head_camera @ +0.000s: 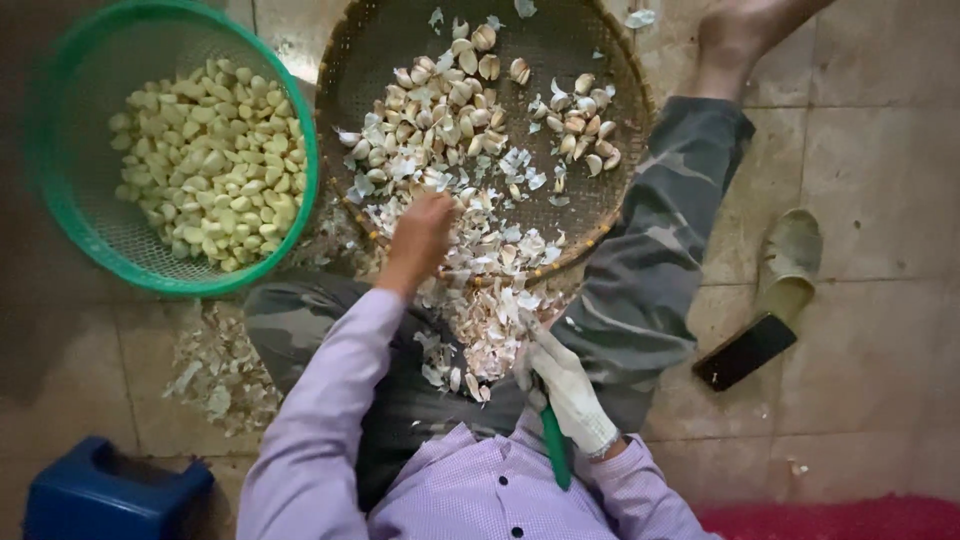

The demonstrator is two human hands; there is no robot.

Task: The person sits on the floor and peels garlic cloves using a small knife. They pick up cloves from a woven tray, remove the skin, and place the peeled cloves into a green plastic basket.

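Lilac checked shirt (480,495) fills the bottom edge, closest to the lens. 2 hands in view. Right hand (565,385), in 1 white glove, is closed around 1 green-handled knife (555,450), handle pointing back toward the body, blade hidden among the skins. Left hand (420,235), bare, reaches onto the woven tray (620,80), fingers curled down into the garlic pile; whether it pinches a clove I cannot tell.

2 containers: the round woven tray holds unpeeled garlic cloves (440,110) mixed with papery skins (490,310), which spill over its near rim onto the lap. Green plastic basket (60,170), left of the tray, holds peeled cloves (205,165), too many to count.

Floor: 1 black phone (745,350) beside 1 pale sandal (790,260), well right of the tray; 1 blue stool (100,495) bottom left; 1 bare foot (735,40) top right.
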